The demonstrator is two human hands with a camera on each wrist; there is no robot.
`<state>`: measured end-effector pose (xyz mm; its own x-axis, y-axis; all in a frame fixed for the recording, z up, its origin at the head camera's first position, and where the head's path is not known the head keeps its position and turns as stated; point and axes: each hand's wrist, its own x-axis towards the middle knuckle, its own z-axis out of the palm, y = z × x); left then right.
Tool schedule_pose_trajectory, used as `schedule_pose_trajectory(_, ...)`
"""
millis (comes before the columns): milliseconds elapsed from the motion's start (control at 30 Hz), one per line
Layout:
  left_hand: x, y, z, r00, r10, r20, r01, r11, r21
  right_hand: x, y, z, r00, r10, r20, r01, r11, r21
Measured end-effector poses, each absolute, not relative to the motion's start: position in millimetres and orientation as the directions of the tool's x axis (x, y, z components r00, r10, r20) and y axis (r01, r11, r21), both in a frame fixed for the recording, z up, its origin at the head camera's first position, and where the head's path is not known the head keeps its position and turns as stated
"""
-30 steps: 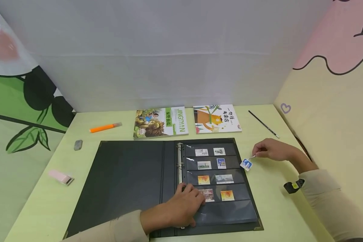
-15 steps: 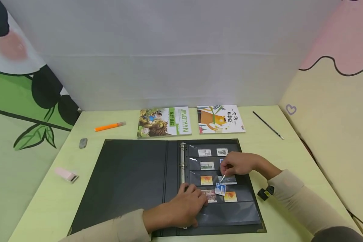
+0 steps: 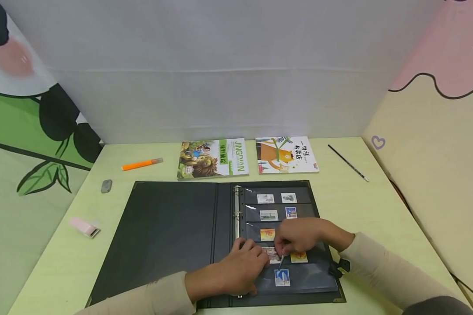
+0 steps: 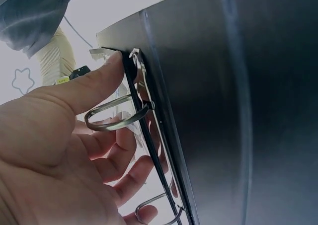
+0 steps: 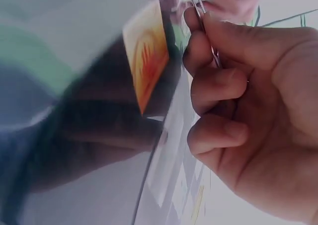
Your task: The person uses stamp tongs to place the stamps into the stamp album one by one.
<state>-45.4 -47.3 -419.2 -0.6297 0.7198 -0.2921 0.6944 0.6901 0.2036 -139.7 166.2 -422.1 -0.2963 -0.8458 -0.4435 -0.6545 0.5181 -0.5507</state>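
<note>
A black ring-bound stamp album [image 3: 173,227] lies spread on the table, its stamp page [image 3: 313,278] on the right. My left hand [image 3: 236,267] rests on the page's lower left, over the metal rings [image 4: 117,118], thumb and fingers spread. Between thumb and fingers, my right hand [image 3: 299,236] pinches slim metal tweezers [image 3: 281,261]. At their tips is a blue stamp [image 3: 282,278], over the bottom strip; whether it is under the film cannot be told. Above it sit an orange-yellow stamp [image 3: 299,257] and a reddish stamp [image 3: 273,255], partly covered by hands.
Two books [image 3: 213,158] lie behind the album, with a black pencil [image 3: 347,162] to their right. On the left are an orange marker [image 3: 142,164], a grey eraser [image 3: 107,186] and a pale pink item with a metal end [image 3: 84,227].
From the table right of the album, my right hand has carried the blue stamp in the tweezers leftward and down onto the bottom strip. My left hand has stayed on the page.
</note>
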Motion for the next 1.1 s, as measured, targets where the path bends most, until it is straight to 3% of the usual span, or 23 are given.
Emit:
schedule_pose_trajectory(367,-46,-48,-420,-0.633,0.717,-0.292,0.686,0.695,0.217,-133,163,-416,-0.259,-0.855,-0.448,-0.654,0.497,-0.57)
schedule_pose_trajectory(467,-46,-48,-420,-0.632,0.717,-0.295,0.687,0.694,0.216,-137,169,-414,-0.285,-0.843,-0.456,-0.633,0.523,-0.571)
schedule_pose_trajectory(567,-46,-48,-421,-0.628,0.719,-0.296,0.691,0.691,0.212,-146,184,-413,-0.365,-0.843,-0.394,-0.627,0.536,-0.565)
schedule_pose_trajectory(700,-47,-49,-423,-0.617,0.733,-0.285,0.705,0.676,0.214,-162,218,-413,-0.542,-0.806,-0.237,-0.609,0.571,-0.55)
schedule_pose_trajectory(867,-47,-52,-424,-0.59,0.762,-0.268,0.723,0.646,0.245,-178,270,-417,-0.752,-0.644,-0.14,-0.509,0.703,-0.497)
schedule_pose_trajectory(967,-48,-54,-424,-0.567,0.784,-0.254,0.74,0.62,0.261,-184,300,-424,-0.833,-0.544,-0.097,-0.456,0.776,-0.435)
schedule_pose_trajectory(1100,-50,-56,-424,-0.538,0.809,-0.238,0.769,0.586,0.255,-188,328,-435,-0.882,-0.47,-0.028,-0.433,0.834,-0.341)
